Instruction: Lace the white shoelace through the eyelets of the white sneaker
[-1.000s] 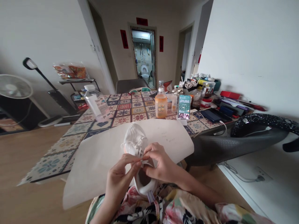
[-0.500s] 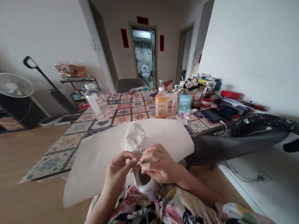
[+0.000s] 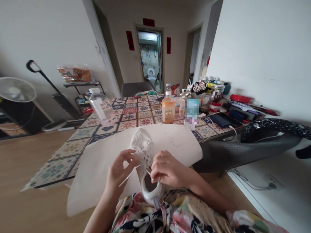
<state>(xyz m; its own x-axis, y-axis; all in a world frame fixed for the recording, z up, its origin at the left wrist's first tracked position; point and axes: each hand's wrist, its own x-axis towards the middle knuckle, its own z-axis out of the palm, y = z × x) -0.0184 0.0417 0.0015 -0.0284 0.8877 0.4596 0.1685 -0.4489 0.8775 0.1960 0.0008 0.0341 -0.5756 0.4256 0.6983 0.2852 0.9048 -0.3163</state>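
Head view: lace [image 3: 125,180], presumably light and limp, best pinched near its tip, is gripped by the right hand's [image 3: 165,170] fingers; whether anything is gripped by the left hand [image 3: 121,166] cannot be told.

White sneaker [image 3: 141,140], laces [image 3: 131,174] white too. Heel pull tab [image 3: 156,203] lilac, paler stripe. Paper sheet [image 3: 94,174] off-white, faint marks. Tablecloth [image 3: 130,110] a tile grid — navy, brick red, ochre, teal motifs on cream. Clothing [image 3: 138,214] floral: pink, green, black on a pale ground. Drink bottle [image 3: 168,112] orange, cap [image 3: 168,93] white. Wall banners [image 3: 130,40] — dark red. Floor [image 3: 41,158] light brown.
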